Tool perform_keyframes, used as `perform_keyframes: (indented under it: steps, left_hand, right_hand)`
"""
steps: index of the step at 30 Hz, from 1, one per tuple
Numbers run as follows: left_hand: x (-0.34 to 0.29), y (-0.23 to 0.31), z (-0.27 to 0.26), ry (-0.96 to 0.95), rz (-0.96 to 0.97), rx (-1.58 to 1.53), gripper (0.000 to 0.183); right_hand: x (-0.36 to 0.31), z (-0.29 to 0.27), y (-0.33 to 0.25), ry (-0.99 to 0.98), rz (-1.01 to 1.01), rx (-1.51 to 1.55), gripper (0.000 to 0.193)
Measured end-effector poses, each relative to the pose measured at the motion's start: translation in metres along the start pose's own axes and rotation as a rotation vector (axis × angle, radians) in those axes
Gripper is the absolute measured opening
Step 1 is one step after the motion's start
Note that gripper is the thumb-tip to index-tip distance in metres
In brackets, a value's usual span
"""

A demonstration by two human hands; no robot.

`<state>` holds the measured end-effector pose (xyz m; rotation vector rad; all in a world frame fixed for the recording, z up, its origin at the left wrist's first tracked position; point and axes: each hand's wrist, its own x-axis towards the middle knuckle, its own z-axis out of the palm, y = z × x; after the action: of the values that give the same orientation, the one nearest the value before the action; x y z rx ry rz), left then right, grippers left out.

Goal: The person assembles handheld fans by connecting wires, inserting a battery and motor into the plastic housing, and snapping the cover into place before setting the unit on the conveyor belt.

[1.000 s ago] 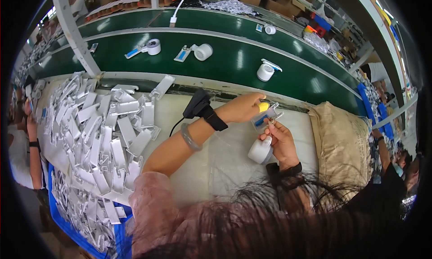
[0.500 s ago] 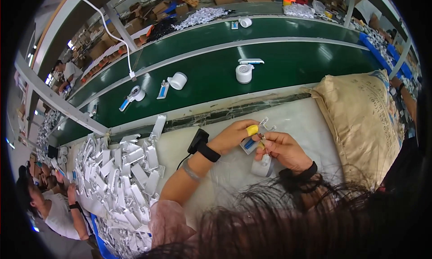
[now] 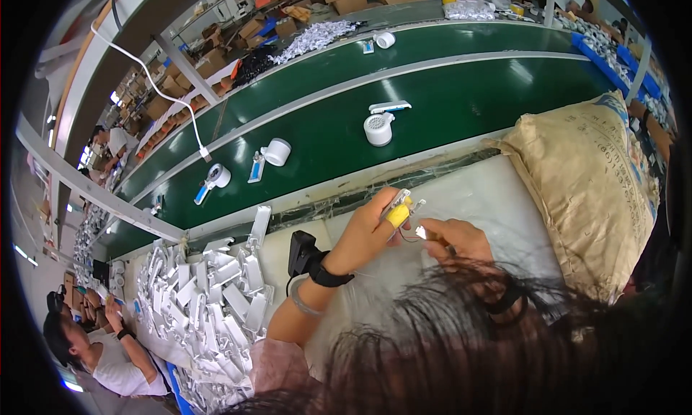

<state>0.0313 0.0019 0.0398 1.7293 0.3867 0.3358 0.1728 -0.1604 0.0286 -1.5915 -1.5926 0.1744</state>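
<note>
My left hand point(image 3: 376, 224), with yellow finger covers, is closed around a white plastic handle piece point(image 3: 405, 193) above the plastic-covered worktop point(image 3: 346, 253). Just to its right, my right hand point(image 3: 461, 240) pinches a small white part point(image 3: 420, 232) between thumb and fingers. A thin red wire point(image 3: 409, 237) runs between the two hands. A small white bracket-like end point(image 3: 421, 204) sticks out beside the left hand's fingers. The left palm hides much of the handle piece, and hair covers part of my right wrist.
A heap of white plastic shells point(image 3: 216, 292) lies left of my left arm. Beyond the worktop, a green conveyor point(image 3: 317, 141) carries several white fan units point(image 3: 378, 129). A large tan sack point(image 3: 577, 191) stands at the right. A white cable point(image 3: 189, 108) hangs at upper left.
My left hand has turned and lifted the handle piece. My right hand has drawn away to the right, opening a gap spanned by the wire. The white rounded housing below the hands is no longer visible.
</note>
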Motion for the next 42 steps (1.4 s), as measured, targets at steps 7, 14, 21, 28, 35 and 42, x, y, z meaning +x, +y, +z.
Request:
perform_keyframes:
  steps: [7, 14, 21, 28, 35, 42]
  left_hand:
    - [-0.002, -0.002, 0.01, -0.005, -0.08, -0.119, 0.027]
    - [-0.003, -0.01, 0.015, -0.025, -0.098, -0.145, 0.038]
    - [-0.002, -0.014, 0.007, 0.086, -0.039, -0.043, 0.037]
    - [-0.007, -0.001, 0.002, 0.132, 0.375, 0.305, 0.041]
    - [-0.014, 0.014, 0.007, 0.219, 0.375, 0.453, 0.044]
    - [-0.01, 0.006, 0.011, 0.225, 0.233, 0.269, 0.04]
  right_hand:
    - [-0.003, 0.014, 0.005, 0.295, 0.024, -0.021, 0.035]
    - [0.005, 0.001, 0.011, 0.277, -0.057, -0.05, 0.02]
    - [-0.002, 0.001, 0.009, 0.014, 0.454, 0.69, 0.01]
    - [-0.001, 0.004, 0.002, -0.114, 0.518, 1.01, 0.019]
    - [-0.001, 0.004, 0.004, -0.218, 0.503, 0.843, 0.02]
    - [-0.005, 0.011, 0.002, 0.095, 0.364, 0.58, 0.013]
